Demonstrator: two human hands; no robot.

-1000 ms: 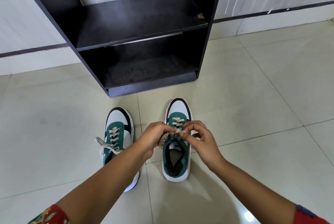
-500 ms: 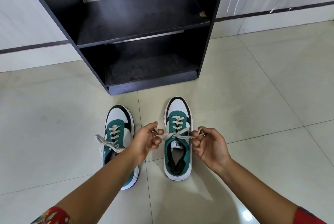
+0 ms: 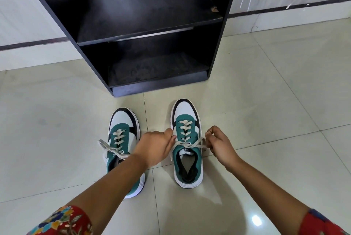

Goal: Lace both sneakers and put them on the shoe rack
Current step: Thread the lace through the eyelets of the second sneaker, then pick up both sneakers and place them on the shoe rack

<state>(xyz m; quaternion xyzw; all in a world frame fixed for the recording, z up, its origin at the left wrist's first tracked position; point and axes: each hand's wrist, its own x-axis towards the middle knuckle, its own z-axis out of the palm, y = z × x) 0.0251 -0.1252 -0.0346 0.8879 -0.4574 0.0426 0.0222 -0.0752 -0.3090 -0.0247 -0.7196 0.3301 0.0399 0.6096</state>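
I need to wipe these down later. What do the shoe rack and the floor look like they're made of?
Shoe rack: likely matte black laminated board; a chipped edge shows paler core. Floor: glossy pale tiles, probably ceramic, with grout lines and a light reflection.

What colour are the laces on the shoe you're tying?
Off-white, a creamy pale colour, on the right sneaker's laces; the head view shows them.

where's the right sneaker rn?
Head view: right sneaker on the floor tiles, right of the left sneaker, before the shoe rack, between both hands.
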